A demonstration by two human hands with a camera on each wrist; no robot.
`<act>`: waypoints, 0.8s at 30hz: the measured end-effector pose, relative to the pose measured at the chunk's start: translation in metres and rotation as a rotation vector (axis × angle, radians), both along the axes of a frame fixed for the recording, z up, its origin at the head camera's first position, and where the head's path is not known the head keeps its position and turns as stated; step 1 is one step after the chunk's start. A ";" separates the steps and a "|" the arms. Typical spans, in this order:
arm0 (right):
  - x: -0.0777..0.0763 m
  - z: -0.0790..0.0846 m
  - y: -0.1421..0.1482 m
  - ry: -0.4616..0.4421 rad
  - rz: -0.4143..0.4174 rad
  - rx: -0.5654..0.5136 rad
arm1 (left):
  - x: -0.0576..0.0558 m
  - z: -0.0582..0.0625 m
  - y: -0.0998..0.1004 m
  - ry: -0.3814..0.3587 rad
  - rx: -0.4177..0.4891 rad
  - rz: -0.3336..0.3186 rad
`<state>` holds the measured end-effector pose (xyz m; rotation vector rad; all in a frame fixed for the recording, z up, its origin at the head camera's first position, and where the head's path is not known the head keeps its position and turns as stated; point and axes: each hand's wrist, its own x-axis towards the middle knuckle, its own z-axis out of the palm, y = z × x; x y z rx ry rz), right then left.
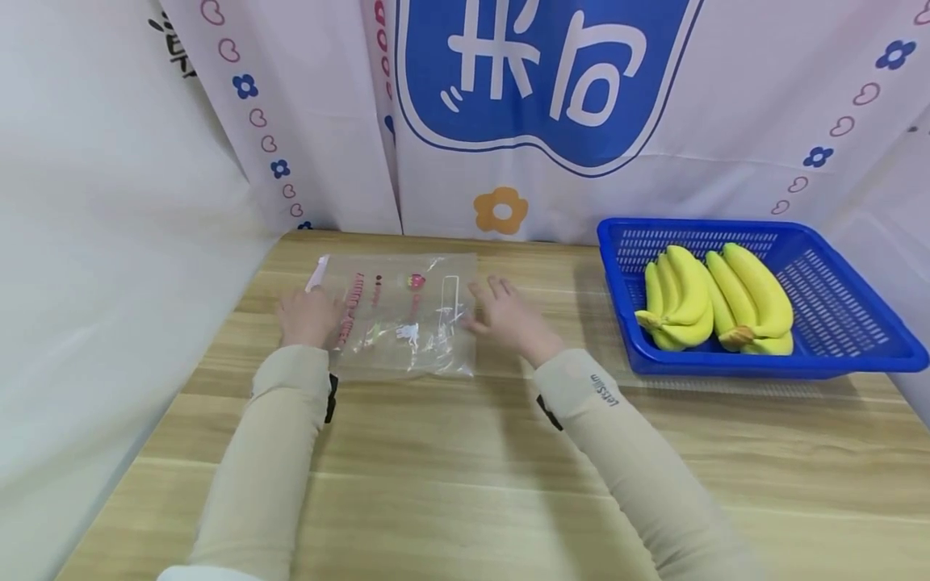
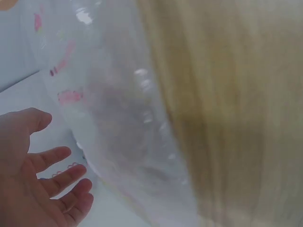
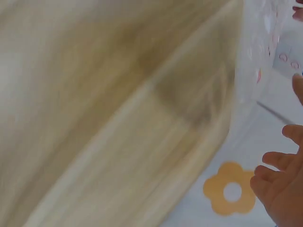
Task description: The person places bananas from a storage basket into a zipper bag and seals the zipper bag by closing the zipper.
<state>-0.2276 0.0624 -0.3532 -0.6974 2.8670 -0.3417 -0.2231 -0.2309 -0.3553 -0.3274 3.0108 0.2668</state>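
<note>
A clear plastic zip bag [image 1: 425, 355] with pink print and small pictures lies flat on the wooden table [image 1: 436, 484]. Over its left edge, beside the white slider strip [image 1: 317, 273], is my left hand [image 1: 308, 317]. The left wrist view shows that hand [image 2: 23, 184] with fingers relaxed and apart, holding nothing, next to the bag [image 2: 113, 113]. My right hand [image 1: 512, 321] is at the bag's right edge, fingertips close to it. In the right wrist view its fingers are spread and loosely bent, with nothing between them.
At the right stands a blue plastic basket [image 1: 857, 278] holding two bunches of bananas, one on the left [image 1: 683, 294] and one on the right [image 1: 759, 294]. A printed white cloth [image 1: 327, 105] hangs behind the table, and white sheeting [image 1: 109, 242] borders its left side.
</note>
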 end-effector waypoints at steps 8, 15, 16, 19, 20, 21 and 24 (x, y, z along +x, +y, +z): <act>0.008 -0.012 -0.019 -0.092 0.043 -0.014 | -0.001 -0.018 0.004 -0.036 0.020 -0.042; 0.013 -0.023 -0.027 -0.117 0.074 -0.059 | 0.001 -0.022 0.011 -0.163 0.147 -0.020; 0.014 -0.024 -0.028 -0.116 0.079 -0.048 | 0.001 -0.022 0.012 -0.175 0.153 -0.018; 0.014 -0.027 -0.029 -0.087 0.095 0.002 | 0.002 -0.022 0.014 -0.182 0.164 -0.013; 0.014 -0.028 -0.029 -0.078 0.095 0.018 | 0.002 -0.023 0.014 -0.179 0.168 -0.013; 0.014 -0.028 -0.029 -0.072 0.096 0.034 | 0.003 -0.023 0.014 -0.178 0.165 -0.020; 0.015 -0.027 -0.030 -0.063 0.110 0.056 | 0.004 -0.025 0.013 -0.188 0.167 -0.031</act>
